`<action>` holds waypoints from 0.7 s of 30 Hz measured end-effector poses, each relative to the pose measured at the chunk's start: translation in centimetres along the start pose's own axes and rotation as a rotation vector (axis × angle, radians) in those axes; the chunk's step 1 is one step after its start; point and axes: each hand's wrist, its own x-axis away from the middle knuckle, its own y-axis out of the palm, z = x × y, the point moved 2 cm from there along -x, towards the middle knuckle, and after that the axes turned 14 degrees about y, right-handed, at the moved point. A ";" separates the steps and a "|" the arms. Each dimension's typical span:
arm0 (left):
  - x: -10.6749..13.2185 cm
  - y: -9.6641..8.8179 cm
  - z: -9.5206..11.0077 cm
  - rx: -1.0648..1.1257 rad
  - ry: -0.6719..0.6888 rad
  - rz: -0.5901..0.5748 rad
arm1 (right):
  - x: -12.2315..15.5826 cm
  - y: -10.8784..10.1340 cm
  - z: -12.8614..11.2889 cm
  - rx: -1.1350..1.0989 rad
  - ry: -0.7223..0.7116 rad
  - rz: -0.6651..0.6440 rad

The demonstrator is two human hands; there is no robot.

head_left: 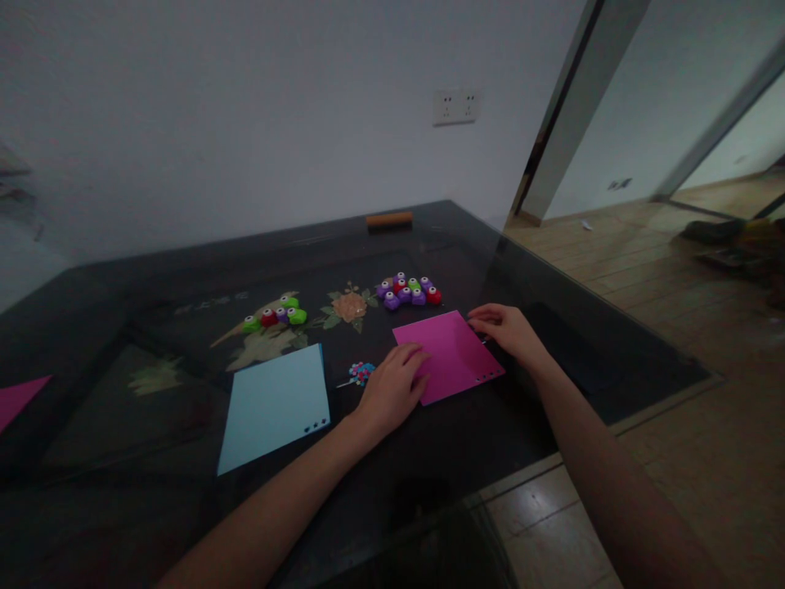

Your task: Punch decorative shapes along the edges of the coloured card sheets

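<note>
pink paper pressed under left hand, seemingly right hand too.

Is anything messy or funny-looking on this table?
A little. A small heap of coloured paper bits lies loose on the table, between the blue sheet and the pink sheet. Both sheets have small holes punched near a corner. Nothing looks torn.

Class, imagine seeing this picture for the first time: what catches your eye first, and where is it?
The bright pink sheet lies on the dark table, with the left hand on its left edge and the right hand at its right edge. A light blue sheet lies to its left.
</note>
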 end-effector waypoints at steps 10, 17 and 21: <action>-0.5 -1.8 0.8 -0.061 0.033 0.011 | -0.5 -0.1 0.3 0.123 -0.022 0.048; 1.3 -6.7 -1.8 -0.009 -0.038 0.152 | -0.5 -0.3 0.3 0.187 -0.024 0.064; 6.3 -9.9 -5.9 -0.054 -0.138 0.261 | -0.9 -0.3 0.6 0.196 -0.041 0.064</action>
